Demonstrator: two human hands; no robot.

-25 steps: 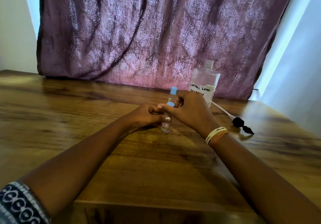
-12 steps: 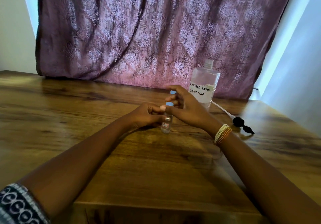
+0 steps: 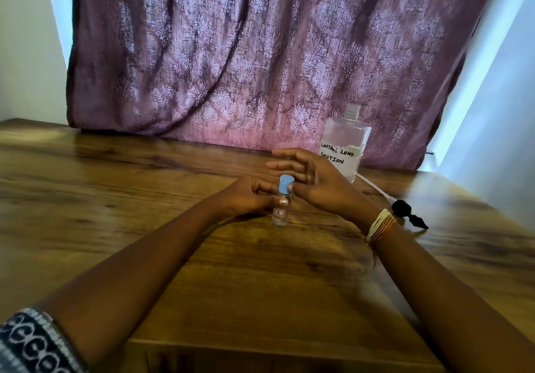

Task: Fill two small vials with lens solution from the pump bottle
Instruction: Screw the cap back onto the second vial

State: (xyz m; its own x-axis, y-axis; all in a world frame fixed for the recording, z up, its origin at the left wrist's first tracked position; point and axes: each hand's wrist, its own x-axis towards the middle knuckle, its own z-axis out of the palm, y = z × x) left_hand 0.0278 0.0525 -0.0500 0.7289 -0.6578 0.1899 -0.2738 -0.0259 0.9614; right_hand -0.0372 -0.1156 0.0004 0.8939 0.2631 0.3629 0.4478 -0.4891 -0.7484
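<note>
One vial [image 3: 281, 202], one bottle [image 3: 344, 144], one pump [image 3: 405, 210], two hands.

The right hand [image 3: 315, 183] seemingly hides a second vial; the vial [image 3: 281, 210] label is unreadable.

A dark sleeve [image 3: 31, 343] with white ring pattern; cream-and-orange thread bracelets [image 3: 379, 226] circle the right wrist.

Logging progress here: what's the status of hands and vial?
Left hand grips vial upright on table. Right hand at its blue cap, fingers spread. Big bottle uncapped behind; pump lying on table.
</note>
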